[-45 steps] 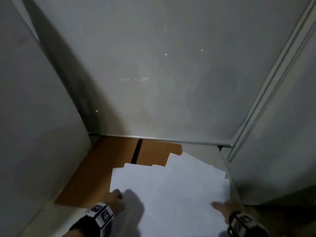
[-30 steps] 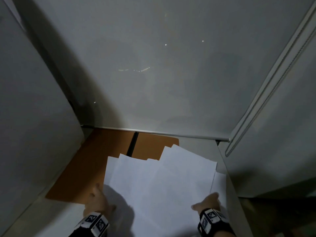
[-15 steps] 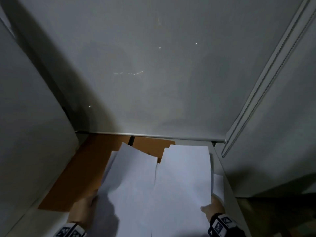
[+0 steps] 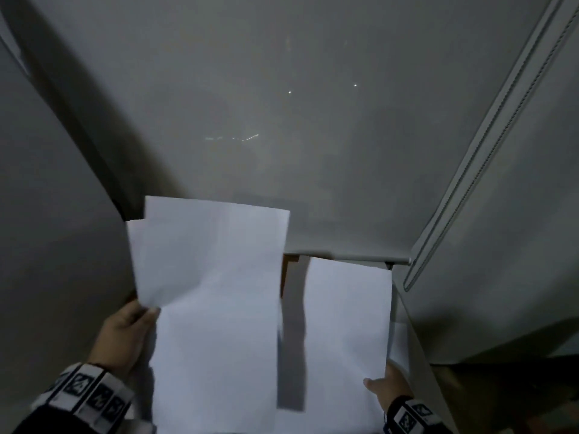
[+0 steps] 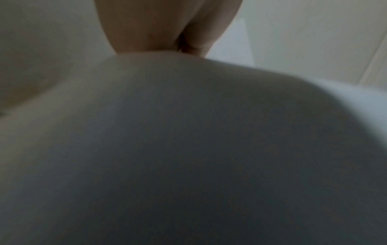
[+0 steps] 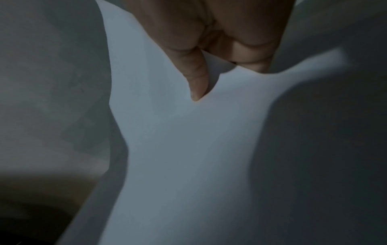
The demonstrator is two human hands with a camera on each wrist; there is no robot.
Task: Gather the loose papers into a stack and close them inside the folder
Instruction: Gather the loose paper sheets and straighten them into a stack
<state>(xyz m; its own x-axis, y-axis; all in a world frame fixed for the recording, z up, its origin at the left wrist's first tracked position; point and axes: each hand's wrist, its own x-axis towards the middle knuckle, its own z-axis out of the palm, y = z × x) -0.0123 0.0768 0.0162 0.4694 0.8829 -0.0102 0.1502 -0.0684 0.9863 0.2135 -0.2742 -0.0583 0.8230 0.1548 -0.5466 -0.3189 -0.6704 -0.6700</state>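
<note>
- Both hands hold paper off the desk: the left hand grips the left sheaf along its left edge, thumb on top, and the right hand pinches the right sheaf at its near right corner, thumb over the paper and fingers under it, as the right wrist view shows.
- Since half a second ago the left sheaf has risen and tilted up, so its far edge now stands against the wall; the right sheaf lies lower and flatter.
- The two sheaves have parted: a shadowed gap runs between them where they overlapped before.
- One more sheet lies under the right sheaf at the right edge of the desk.
- The folder, open on the desk behind, is now almost wholly hidden; only a brown sliver shows in the gap.
- By the look of it, the gathering is only half done: the papers are in two bundles, not one stack, and the next step is likely to bring them together and square them.
- The left wrist view is blurred by paper close to the lens and shows only a part of the hand.
</note>
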